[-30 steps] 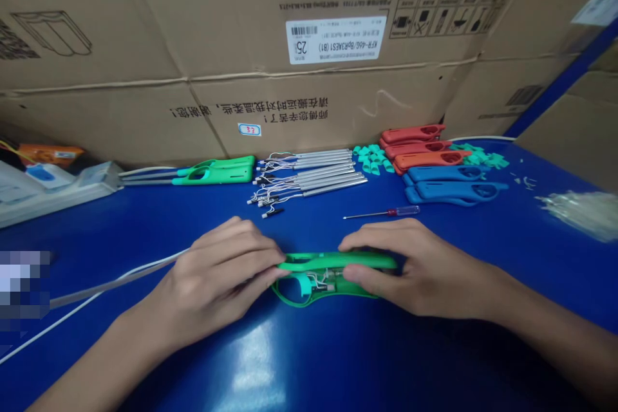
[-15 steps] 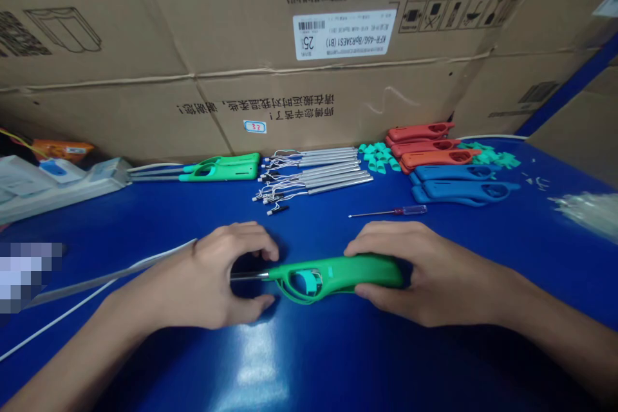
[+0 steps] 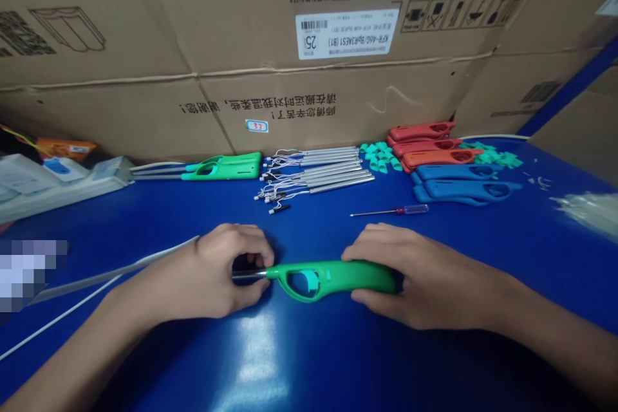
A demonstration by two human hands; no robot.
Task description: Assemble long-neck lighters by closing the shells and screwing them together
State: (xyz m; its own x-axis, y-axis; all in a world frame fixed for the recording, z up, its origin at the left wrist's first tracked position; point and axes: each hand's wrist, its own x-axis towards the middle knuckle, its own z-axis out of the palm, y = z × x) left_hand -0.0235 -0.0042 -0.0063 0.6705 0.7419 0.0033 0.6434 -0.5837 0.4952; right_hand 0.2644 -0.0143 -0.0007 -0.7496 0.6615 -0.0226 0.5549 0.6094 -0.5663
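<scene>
A green long-neck lighter (image 3: pixel 360 275) lies lengthwise between my hands over the blue table. Its metal tube (image 3: pixel 248 274) points left, and a teal trigger (image 3: pixel 312 281) shows inside the finger loop. My left hand (image 3: pixel 215 277) wraps around the tube, with thumb and fingertips pinching where it meets the green body. At the other end, my right hand (image 3: pixel 410 270) grips the rounded handle, thumb on the near side and fingers on the far side. The tube's tip is hidden by my left hand.
Behind are green lighters (image 3: pixel 232 166), wired metal tubes (image 3: pixel 333 170), teal triggers (image 3: pixel 380 156), red-orange shells (image 3: pixel 425 145) and blue shells (image 3: pixel 463 190). A screwdriver (image 3: pixel 410 210) lies before them. A power strip (image 3: pixel 72 185) sits left; a cardboard box (image 3: pixel 270 32) walls the back.
My left thumb and fingers have closed in on the front of the lighter body. The doubled edge along the finger loop now looks like one line, the shell halves closer together.
</scene>
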